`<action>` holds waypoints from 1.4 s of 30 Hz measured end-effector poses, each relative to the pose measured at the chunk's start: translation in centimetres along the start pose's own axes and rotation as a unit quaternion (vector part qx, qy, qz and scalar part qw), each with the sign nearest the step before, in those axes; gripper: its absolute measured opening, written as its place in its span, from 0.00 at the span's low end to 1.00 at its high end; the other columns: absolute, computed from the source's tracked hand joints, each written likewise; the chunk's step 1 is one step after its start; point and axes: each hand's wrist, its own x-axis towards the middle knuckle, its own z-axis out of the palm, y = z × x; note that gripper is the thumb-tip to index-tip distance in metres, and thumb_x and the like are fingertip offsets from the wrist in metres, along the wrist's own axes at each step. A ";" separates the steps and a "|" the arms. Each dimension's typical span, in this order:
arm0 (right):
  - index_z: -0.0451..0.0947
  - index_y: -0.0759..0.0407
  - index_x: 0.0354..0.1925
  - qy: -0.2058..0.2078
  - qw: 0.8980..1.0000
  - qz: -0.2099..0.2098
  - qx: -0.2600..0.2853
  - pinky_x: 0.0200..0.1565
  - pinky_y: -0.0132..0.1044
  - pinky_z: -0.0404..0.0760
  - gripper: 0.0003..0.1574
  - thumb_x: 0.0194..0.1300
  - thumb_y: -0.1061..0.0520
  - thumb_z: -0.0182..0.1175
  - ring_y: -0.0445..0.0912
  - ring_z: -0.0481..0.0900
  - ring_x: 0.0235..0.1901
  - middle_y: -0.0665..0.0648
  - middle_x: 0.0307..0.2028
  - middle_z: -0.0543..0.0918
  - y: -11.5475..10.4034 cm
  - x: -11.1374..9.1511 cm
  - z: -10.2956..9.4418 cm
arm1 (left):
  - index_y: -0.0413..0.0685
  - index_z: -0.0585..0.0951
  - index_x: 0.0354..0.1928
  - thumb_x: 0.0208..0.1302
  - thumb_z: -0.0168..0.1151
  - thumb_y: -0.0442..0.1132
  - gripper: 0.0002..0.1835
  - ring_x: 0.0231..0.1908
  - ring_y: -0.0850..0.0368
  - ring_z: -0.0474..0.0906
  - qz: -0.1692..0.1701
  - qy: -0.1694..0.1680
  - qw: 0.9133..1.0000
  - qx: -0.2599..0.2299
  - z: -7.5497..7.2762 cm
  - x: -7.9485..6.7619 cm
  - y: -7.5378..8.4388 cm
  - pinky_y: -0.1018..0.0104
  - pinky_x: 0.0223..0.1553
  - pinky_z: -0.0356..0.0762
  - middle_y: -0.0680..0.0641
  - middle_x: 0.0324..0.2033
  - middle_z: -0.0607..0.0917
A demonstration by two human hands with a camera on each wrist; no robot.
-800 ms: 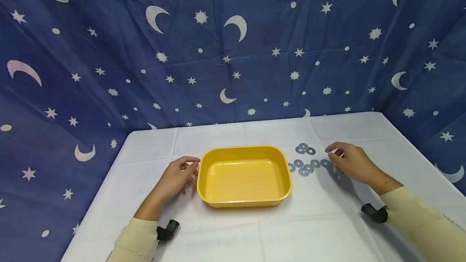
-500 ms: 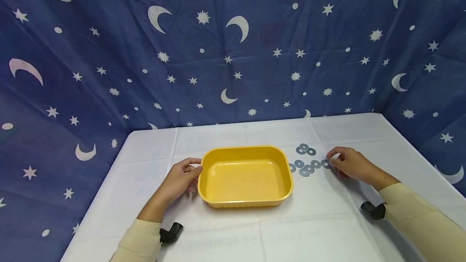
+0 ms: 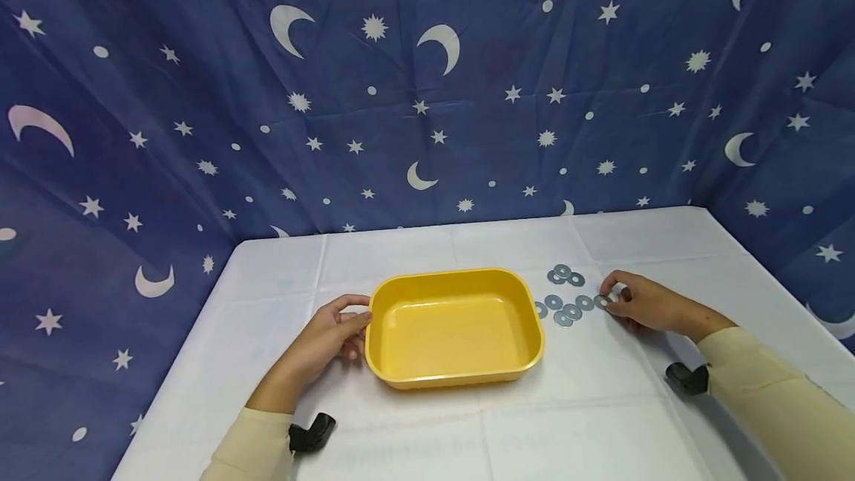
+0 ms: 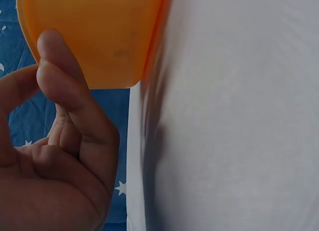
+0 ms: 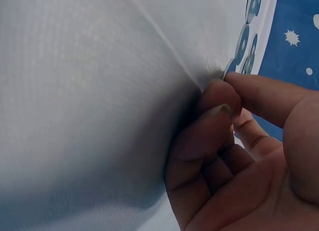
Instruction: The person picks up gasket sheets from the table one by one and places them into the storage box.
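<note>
In the head view a yellow rectangular tray (image 3: 454,383) sits on the white-covered table. My left hand (image 3: 332,331) holds its left end, thumb at the rim and fingers against the outer wall; the left wrist view shows the fingertips overlapping the orange-looking wall (image 4: 114,36). On the right, my right hand (image 3: 644,304) pinches at a flat grey metal washer (image 3: 600,302), the rightmost one, with thumb and index finger. In the right wrist view only a sliver of that washer (image 5: 230,67) shows past the fingertips; the other fingers are curled beneath the palm.
Several more washers (image 3: 571,311) lie between the tray and my right hand, some overlapping. A small cluster of washers (image 3: 562,272) lies farther back. A blue curtain (image 3: 427,125) with moons and stars stands behind the table (image 3: 414,429) and at both sides.
My right hand has come down and its fingertips have closed at the rightmost washer. My left hand has shifted slightly right onto the tray's rim. The other washers lie unchanged.
</note>
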 end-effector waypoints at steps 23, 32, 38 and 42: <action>0.68 0.66 0.50 -0.027 0.999 0.024 0.009 0.26 0.34 0.75 0.21 0.67 0.57 0.64 0.46 0.75 0.25 0.55 0.27 0.72 -0.1 0.4 -0.7 | 0.45 0.61 0.70 0.73 0.59 0.42 0.29 0.27 0.62 0.79 0.021 -0.117 0.986 -0.113 -2.1 0.4 -2.4 0.76 0.27 0.77 0.54 0.29 0.85; 0.67 0.66 0.51 -0.034 0.999 0.023 0.005 0.27 0.34 0.75 0.21 0.67 0.57 0.64 0.46 0.75 0.25 0.55 0.28 0.72 -0.1 0.3 -0.7 | 0.42 0.61 0.70 0.71 0.61 0.40 0.31 0.26 0.63 0.79 0.030 -0.111 0.988 -0.105 -1.9 0.6 -2.5 0.76 0.25 0.77 0.54 0.29 0.85; 0.68 0.65 0.50 -0.035 0.999 0.019 -0.002 0.26 0.34 0.74 0.22 0.66 0.55 0.64 0.46 0.75 0.25 0.54 0.27 0.71 -0.2 0.4 -0.8 | 0.41 0.61 0.70 0.71 0.61 0.38 0.31 0.26 0.64 0.78 0.028 -0.105 0.989 -0.103 -1.9 0.5 -2.5 0.76 0.25 0.76 0.55 0.30 0.84; 0.68 0.65 0.51 -0.036 0.999 0.018 -0.001 0.26 0.33 0.74 0.23 0.65 0.54 0.66 0.45 0.74 0.25 0.54 0.27 0.70 -0.2 0.3 -0.7 | 0.41 0.61 0.70 0.71 0.60 0.38 0.30 0.25 0.63 0.78 0.027 -0.103 0.989 -0.102 -1.8 0.5 -2.4 0.76 0.25 0.76 0.55 0.30 0.84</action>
